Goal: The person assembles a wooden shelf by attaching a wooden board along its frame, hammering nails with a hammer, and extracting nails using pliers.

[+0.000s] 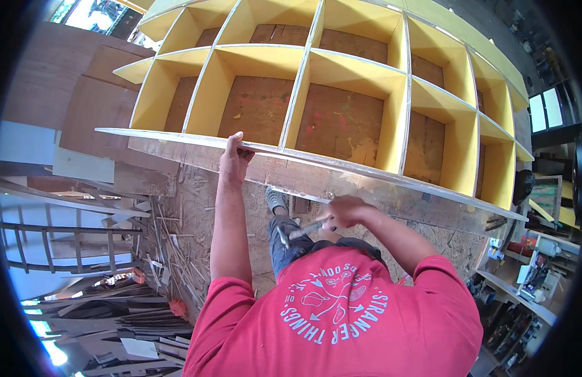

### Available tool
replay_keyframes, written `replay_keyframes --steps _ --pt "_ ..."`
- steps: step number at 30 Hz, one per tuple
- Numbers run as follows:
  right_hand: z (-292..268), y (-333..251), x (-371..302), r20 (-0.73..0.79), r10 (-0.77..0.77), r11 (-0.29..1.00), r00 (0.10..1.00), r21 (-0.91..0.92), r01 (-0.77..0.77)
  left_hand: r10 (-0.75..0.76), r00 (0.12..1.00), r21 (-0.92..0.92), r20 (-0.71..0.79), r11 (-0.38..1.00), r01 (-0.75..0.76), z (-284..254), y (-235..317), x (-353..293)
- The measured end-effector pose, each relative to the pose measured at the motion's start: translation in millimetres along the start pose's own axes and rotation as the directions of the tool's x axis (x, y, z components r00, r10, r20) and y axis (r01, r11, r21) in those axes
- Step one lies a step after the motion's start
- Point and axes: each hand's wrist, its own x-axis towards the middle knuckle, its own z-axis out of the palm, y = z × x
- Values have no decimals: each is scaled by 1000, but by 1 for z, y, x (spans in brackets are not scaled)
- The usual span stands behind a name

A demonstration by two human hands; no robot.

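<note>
A large yellow wooden grid frame [312, 58], divided into several open compartments, stands in front of me. My left hand [234, 158] grips the near edge of its long front board [341, 164], thumb on top and fingers curled underneath. Close to my waist, my right hand [348, 212] is closed around the handle of a hammer [298, 233]. The hammer's head points down to the left, over my thigh and apart from the board. Slight motion blur softens the right hand and the tool.
Brown and white sheets [83, 163] lie at the left. Scrap wood strips [140, 320] are heaped at the lower left, and offcuts litter the dusty floor [193, 204]. A cluttered workbench [523, 283] with tools stands at the right.
</note>
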Motion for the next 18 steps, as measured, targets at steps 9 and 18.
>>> replay_keyframes --steps 9,18 --pt "-6 11 -3 -169 -86 994 982 -80 73 12 1000 -7 -11 1000 -12 4 0 -1" --pt "-11 -12 -4 -41 92 994 995 57 -90 3 1000 -1 11 1000 -3 4 1 -1"
